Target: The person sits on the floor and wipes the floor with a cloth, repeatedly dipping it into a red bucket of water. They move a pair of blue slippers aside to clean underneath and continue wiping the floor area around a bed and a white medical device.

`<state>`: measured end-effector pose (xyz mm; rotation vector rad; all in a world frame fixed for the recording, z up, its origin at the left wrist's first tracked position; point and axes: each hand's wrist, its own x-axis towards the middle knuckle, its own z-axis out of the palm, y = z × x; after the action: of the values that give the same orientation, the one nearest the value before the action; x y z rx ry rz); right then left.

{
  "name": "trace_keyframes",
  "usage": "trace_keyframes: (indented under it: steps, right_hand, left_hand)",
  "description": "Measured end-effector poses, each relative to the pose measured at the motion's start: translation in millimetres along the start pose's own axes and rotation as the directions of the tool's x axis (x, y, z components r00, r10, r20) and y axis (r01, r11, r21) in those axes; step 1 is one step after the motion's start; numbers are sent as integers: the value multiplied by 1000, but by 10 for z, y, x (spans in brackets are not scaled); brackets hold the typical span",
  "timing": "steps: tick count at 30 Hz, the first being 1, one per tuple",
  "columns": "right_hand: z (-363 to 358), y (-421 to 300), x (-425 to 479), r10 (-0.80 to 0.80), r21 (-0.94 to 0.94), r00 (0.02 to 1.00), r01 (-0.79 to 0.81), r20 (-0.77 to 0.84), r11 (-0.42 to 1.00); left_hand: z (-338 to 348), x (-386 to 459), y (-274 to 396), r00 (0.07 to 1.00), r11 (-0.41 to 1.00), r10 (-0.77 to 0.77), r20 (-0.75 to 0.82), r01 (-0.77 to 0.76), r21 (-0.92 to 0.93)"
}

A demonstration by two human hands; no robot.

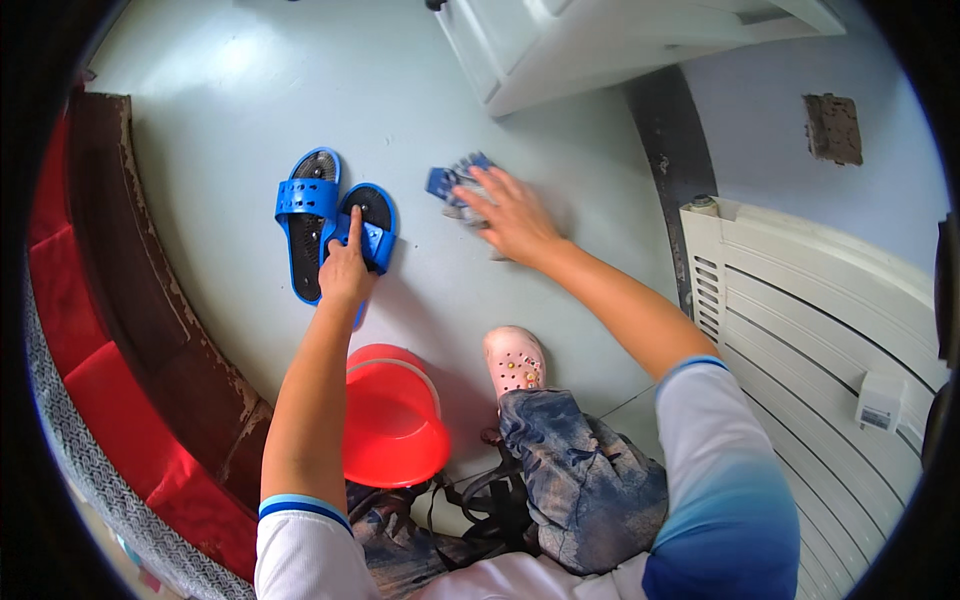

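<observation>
A pair of blue slippers with black studded insoles lies on the pale floor. My left hand (346, 266) is over the right slipper (376, 206), its index finger stretched across the strap towards the toe and its other fingers curled, partly hidden. Close beside it lies the left slipper (306, 217), slightly overlapped. My right hand (517, 217) reaches over a crumpled grey and blue fabric bundle (459, 184). Its fingers are spread and slightly blurred, touching or just above the fabric. The hand hides part of that bundle.
A red plastic bucket (394, 427) stands between my arms, near my pink clog (514, 356). Dark straps (499, 495) lie by my legs. On the right are a cream radiator (795, 315) and a white cabinet (585, 52); a brown wooden base (161, 300) with red fabric (127, 405) curves along the left.
</observation>
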<state>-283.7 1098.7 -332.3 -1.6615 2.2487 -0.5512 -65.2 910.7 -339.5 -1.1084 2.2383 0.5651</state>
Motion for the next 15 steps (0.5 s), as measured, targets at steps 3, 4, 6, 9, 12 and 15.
trace_keyframes:
  steps: [3,4,6,9,12,15]
  right_hand:
    - [268,256,109,-15,-86,999,18,37,996]
    - [276,334,82,13,-106,1000,-15,-13,994]
    - [208,601,115,219,-97,968,-231,-121,968]
    - [31,917,123,390,-107,884,-428,-259,898]
    - [12,1179,-143,490,-43,770,-552,-409,833]
    - [100,1363,-802,562,-110,710,-657,-426,746]
  left_hand:
    - [-19,40,73,1000,1000,-22,-18,22,19]
    - [-4,11,65,999,999,-26,-26,27,20]
    - [8,-29,72,999,1000,-18,-47,19,19]
    - [26,-32,31,998,999,5,-59,-3,39]
    - [12,-13,106,999,999,-22,-32,23,33]
    - [6,1,104,999,1000,-12,-33,12,11]
